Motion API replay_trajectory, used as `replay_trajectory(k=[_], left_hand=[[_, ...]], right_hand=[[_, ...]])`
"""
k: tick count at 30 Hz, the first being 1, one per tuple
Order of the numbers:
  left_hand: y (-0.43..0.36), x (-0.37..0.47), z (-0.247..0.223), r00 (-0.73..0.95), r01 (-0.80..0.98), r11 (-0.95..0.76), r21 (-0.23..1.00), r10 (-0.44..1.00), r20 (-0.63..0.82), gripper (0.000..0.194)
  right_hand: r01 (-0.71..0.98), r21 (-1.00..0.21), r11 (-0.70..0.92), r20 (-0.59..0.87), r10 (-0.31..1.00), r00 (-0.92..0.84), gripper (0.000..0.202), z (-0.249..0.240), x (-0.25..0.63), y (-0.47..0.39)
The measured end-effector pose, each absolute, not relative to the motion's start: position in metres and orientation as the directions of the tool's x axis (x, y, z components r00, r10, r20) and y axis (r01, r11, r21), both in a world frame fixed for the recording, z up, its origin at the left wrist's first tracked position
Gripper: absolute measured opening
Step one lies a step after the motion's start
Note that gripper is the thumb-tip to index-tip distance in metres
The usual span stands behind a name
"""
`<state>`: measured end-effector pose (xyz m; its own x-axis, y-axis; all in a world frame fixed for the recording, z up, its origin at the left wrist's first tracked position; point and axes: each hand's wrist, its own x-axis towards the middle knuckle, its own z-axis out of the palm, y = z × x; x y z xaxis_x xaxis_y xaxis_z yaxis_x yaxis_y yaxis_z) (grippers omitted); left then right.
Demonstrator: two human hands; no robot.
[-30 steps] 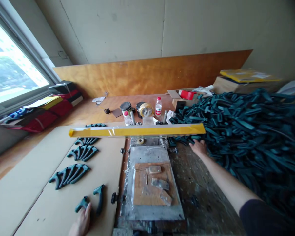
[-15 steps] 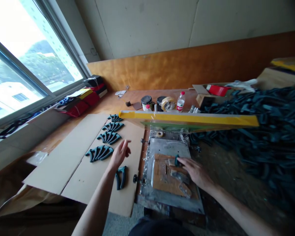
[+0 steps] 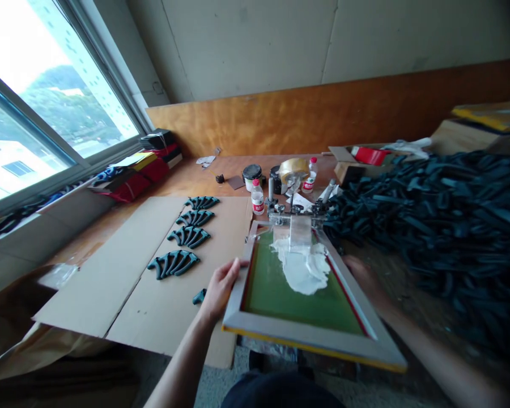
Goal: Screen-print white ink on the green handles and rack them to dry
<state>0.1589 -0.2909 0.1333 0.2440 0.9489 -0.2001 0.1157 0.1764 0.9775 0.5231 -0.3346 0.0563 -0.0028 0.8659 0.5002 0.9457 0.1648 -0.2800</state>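
A framed green screen (image 3: 263,294) with a pool of white paste (image 3: 304,272) lies tilted low over the work plate, which it hides. My left hand (image 3: 223,286) is closed on the frame's left edge. At the right edge is my right hand (image 3: 361,275), blurred and partly behind the frame, its fingers hidden. A metal blade (image 3: 300,233) rests at the back of the screen. Rows of dark green curved handles (image 3: 176,264) lie on the cardboard (image 3: 153,306) to the left, and one more handle (image 3: 199,296) shows beside my left wrist.
A large heap of dark green parts (image 3: 450,226) covers the right side. Behind the screen stand bottles (image 3: 257,199), a black-lidded jar (image 3: 252,174) and a tape roll (image 3: 293,169). Red boxes (image 3: 140,175) line the window side.
The framed screen has swung down from its raised, edge-on position. My left hand has moved right onto its edge, and my right hand has moved from the plate to the frame's right side.
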Motion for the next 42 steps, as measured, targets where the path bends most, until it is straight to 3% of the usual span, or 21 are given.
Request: replay_trajectory(k=[2,4,6,10,11,15,18,21,23,26,28,31,33,37,39,42], left_hand=[[-0.306,0.155,0.095,0.244,0.188,0.229,0.955,0.931,-0.271,0.065],[-0.312,0.155,0.062,0.201,0.273,0.237,0.932,0.934,-0.296,0.074],[-0.313,0.157,0.040,0.150,0.361,0.225,0.905,0.944,-0.295,0.075],[-0.309,0.158,0.026,0.138,0.427,0.222,0.877,0.942,-0.306,0.070],[-0.308,0.158,0.025,0.147,0.427,0.221,0.877,0.940,-0.309,0.069],[-0.307,0.155,0.022,0.170,0.406,0.222,0.886,0.935,-0.312,0.066],[-0.308,0.155,0.020,0.171,0.395,0.227,0.890,0.934,-0.314,0.065],[-0.309,0.155,0.021,0.173,0.378,0.232,0.896,0.933,-0.315,0.066],[-0.309,0.156,0.022,0.176,0.350,0.239,0.906,0.933,-0.314,0.068],[-0.309,0.156,0.024,0.179,0.299,0.253,0.920,0.932,-0.315,0.071],[-0.309,0.157,0.024,0.175,0.291,0.261,0.920,0.931,-0.319,0.071],[-0.309,0.157,0.026,0.173,0.296,0.272,0.916,0.928,-0.331,0.071],[-0.308,0.156,0.033,0.188,0.291,0.268,0.918,0.925,-0.330,0.071],[-0.305,0.154,0.067,0.221,0.229,0.291,0.929,0.914,-0.341,0.078],[-0.299,0.155,0.096,0.225,0.175,0.298,0.939,0.916,-0.332,0.072],[-0.284,0.162,0.142,0.202,0.116,0.218,0.969,0.950,-0.237,0.059]], right_hand=[[0.941,-0.292,0.169,0.531,0.847,0.013,0.038,0.075,0.526,-0.313],[0.936,-0.272,0.224,0.525,0.850,-0.051,0.048,0.090,0.513,-0.292],[0.934,-0.225,0.279,0.411,0.896,-0.168,0.054,0.098,0.488,-0.277],[0.943,-0.175,0.284,0.056,0.959,-0.279,0.013,0.092,0.451,-0.288],[0.937,-0.172,0.303,0.034,0.953,-0.302,0.009,0.087,0.449,-0.298],[0.809,-0.180,0.560,0.089,0.828,-0.554,0.024,0.078,0.460,-0.342],[0.722,-0.217,0.657,0.054,0.747,-0.663,0.019,0.088,0.470,-0.347],[0.764,-0.214,0.609,0.096,0.791,-0.604,0.014,0.092,0.468,-0.335],[0.795,-0.149,0.588,0.248,0.800,-0.546,0.020,0.083,0.460,-0.335],[0.762,-0.069,0.644,0.414,0.713,-0.566,0.033,0.066,0.453,-0.353],[0.722,-0.102,0.684,0.388,0.696,-0.604,0.030,0.063,0.455,-0.366],[0.754,-0.213,0.622,0.261,0.780,-0.569,0.015,0.078,0.459,-0.356],[0.820,-0.251,0.514,0.237,0.854,-0.463,0.017,0.094,0.459,-0.331],[0.929,-0.234,0.286,0.277,0.936,-0.219,0.056,0.125,0.469,-0.276],[0.943,-0.268,0.196,0.326,0.940,-0.103,0.055,0.136,0.489,-0.262],[0.902,-0.428,0.051,0.414,0.899,0.145,0.046,0.133,0.532,-0.261]])
